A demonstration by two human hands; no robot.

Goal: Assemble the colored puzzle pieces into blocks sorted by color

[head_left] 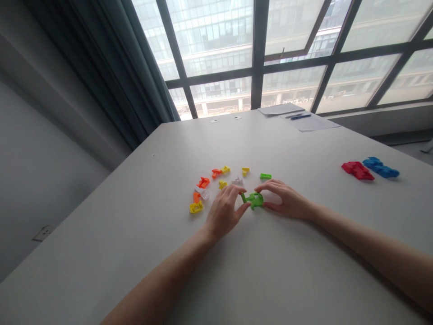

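Observation:
Between my two hands are bright green plastic toy pieces (256, 200) over the white table. My left hand (225, 208) pinches the narrow upright part at their left end between thumb and fingers. On the other side, my right hand (286, 198) grips the wider part at its right edge. Just beyond my right fingers lies a separate green block (265, 176). Around my left hand are a white piece (237, 181), a yellow piece (223, 184) and a yellow frame-like piece (196, 207). Whether the held green parts are joined, I cannot tell.
Orange pieces (203, 182) and more yellow ones (225, 169) lie scattered on the white table (142, 216). Far right sit a red plastic shape (357, 170) and a blue one (380, 167). Papers (280, 109) and a pen (301, 116) lie near the window.

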